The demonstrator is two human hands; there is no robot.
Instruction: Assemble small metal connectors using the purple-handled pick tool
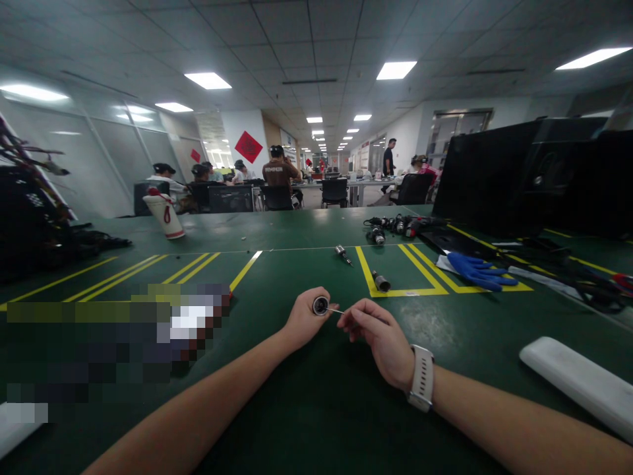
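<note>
My left hand [305, 318] is closed around a small round metal cylinder [320, 305], whose dark hollow end faces me. In my right hand [372, 330], which wears a watch with a pale strap [422, 378], the fingertips pinch a thin metal rod [336, 311]. The rod reaches left to the edge of the cylinder; whether its tip goes inside I cannot tell. Beyond the hands a metal cylindrical piece [380, 282] lies at the corner of a yellow taped box. Farther off is a small silver part with a narrow dark tip [343, 255].
Several metal parts with cables [395, 225] lie at the back right, near a blue glove [477, 270] and a black monitor [494, 178]. A white bar [576, 379] is at right, a blurred-out object [192, 323] at left. Behind stands a paper cup [165, 216]; people sit beyond.
</note>
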